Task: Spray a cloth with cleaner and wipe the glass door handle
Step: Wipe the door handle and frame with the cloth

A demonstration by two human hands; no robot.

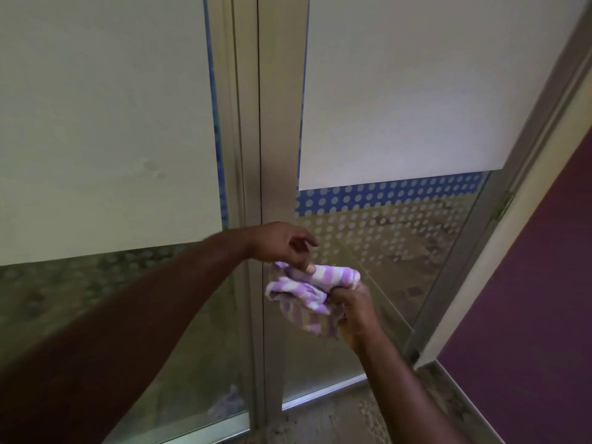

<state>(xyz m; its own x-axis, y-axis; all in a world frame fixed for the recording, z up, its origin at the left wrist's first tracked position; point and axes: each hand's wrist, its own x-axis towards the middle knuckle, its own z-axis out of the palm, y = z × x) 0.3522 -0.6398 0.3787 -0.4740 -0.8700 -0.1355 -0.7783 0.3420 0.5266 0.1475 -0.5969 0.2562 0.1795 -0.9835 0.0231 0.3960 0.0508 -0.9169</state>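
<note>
**Cloth in both hands at the door frame**

I looked down at a pair of glass doors [378,251] that met at a metal frame [278,123] running up the middle of my view. White sheets [416,84] covered the upper part of each pane. Under the right sheet ran a blue band with white dots [384,195], and below it the glass carried rows of pale dots over a clear, brownish view. The left pane showed a similar dotted strip under its sheet, dimmer and greener. At the bottom, metal rails edged both panes above a speckled floor [336,421]. A purple wall [538,299] filled the right side, with a pale jamb between it and the right door.

My left hand [282,243] reached across from the lower left, fingers curled down, and pinched the top of the cloth [307,293] between thumb and fingertip. My right hand [354,312] came up from below and was closed around the cloth's lower right bunch. The cloth, striped purple and white, hung crumpled between the two hands, just in front of the frame where the doors met and partly over the right pane. I could not make out a handle behind it; the cloth and hands covered that spot.
</note>
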